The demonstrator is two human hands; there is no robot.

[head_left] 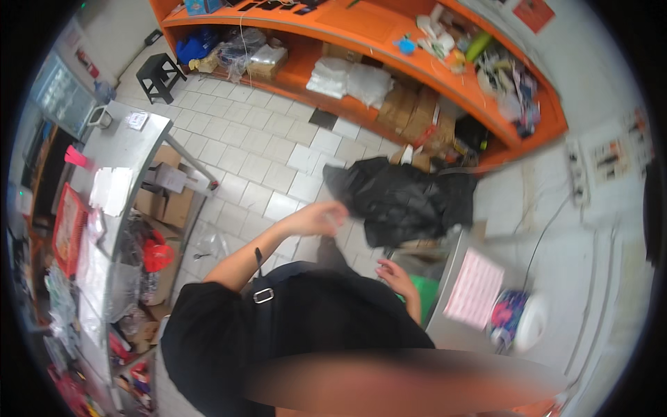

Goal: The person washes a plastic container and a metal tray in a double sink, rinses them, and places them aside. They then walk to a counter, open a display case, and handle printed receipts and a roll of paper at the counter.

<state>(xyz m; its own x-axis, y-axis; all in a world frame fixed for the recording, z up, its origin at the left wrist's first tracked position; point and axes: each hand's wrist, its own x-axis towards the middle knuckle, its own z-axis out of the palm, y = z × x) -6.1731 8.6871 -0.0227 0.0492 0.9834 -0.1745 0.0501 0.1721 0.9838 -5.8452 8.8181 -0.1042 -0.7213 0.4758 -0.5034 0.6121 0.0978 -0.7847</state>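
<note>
My left hand (317,218) is reached out over the tiled floor, at the left edge of a large black plastic bag (411,198). Its fingers are curled and blurred, so I cannot tell whether it holds anything. Lower and to the right, my right hand (397,277) hangs beside my body with its fingers loosely bent and apart, holding nothing that I can see. A green item (426,297) is next to the right hand, partly hidden by my forearm. The crumpled black bag lies ahead of me, in front of the orange shelving.
An orange shelf unit (375,31) curves across the far side, with clear plastic packs (349,81) and cardboard (417,114). A metal table (140,140) stands left, bearing a red basket (70,229). A black stool (159,75) is farther off. At right, a pink sheet (475,286) lies on a metal surface.
</note>
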